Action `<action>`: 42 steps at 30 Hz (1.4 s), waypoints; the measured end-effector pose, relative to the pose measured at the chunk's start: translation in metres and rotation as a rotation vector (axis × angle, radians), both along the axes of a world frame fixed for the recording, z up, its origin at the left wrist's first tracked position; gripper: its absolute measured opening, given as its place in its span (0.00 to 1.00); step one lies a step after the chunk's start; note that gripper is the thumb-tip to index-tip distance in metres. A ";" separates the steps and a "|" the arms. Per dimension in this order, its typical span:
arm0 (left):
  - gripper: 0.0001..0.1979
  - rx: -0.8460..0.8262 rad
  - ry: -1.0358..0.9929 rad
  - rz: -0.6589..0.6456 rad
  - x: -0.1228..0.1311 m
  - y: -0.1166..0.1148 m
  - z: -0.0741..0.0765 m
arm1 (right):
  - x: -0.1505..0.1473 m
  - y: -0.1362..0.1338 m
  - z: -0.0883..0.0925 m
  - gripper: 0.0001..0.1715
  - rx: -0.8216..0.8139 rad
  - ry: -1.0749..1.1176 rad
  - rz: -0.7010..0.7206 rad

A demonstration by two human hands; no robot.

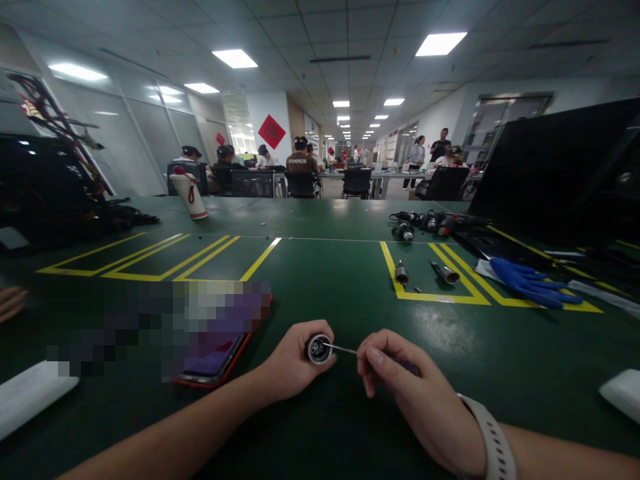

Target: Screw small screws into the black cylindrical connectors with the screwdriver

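The left hand [290,363] has its grip closed round a small round metal connector [319,349], held just above the green bench [350,293] with its open face toward the camera. The right hand [400,380] pinches a thin metal tool [343,349], its tip touching the connector's face. The tool could slip off and jab the left fingers, or the part could twist loose (the hold looks light). The connector's body is hidden in the fist, and its inner detail is too small to read. The phone [215,367] beside the left wrist is partly blurred; a blue glove [533,283] lies well apart.
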State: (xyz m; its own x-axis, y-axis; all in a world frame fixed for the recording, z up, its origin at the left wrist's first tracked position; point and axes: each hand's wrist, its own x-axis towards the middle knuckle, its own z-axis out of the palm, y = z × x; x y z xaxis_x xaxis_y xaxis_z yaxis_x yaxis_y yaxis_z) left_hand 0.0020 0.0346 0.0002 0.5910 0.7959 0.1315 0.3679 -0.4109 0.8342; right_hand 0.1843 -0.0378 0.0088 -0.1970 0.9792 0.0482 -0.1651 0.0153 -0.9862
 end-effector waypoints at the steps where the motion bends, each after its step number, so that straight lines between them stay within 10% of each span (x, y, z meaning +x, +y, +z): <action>1: 0.05 0.007 0.005 0.010 0.000 0.000 0.000 | 0.001 -0.001 0.001 0.12 0.036 -0.066 -0.016; 10: 0.04 0.277 0.218 0.054 0.004 -0.003 -0.001 | 0.002 -0.011 0.013 0.12 0.552 -0.670 -0.056; 20: 0.04 0.275 0.259 0.060 0.003 -0.002 -0.001 | 0.007 -0.003 0.013 0.18 0.200 -0.476 -0.070; 28: 0.04 0.345 0.265 0.029 0.004 -0.002 -0.002 | 0.004 -0.011 0.015 0.15 0.513 -0.674 -0.017; 42: 0.04 0.279 0.318 0.036 0.002 -0.002 -0.001 | 0.004 0.001 0.016 0.19 0.068 -0.370 -0.045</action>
State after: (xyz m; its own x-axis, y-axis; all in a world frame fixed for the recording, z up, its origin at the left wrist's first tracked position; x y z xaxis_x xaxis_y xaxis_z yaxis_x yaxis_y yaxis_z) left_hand 0.0044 0.0327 -0.0012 0.6096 0.7763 0.1607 0.6068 -0.5873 0.5356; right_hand 0.1882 -0.0363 0.0246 -0.1705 0.9843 0.0466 0.2045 0.0816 -0.9755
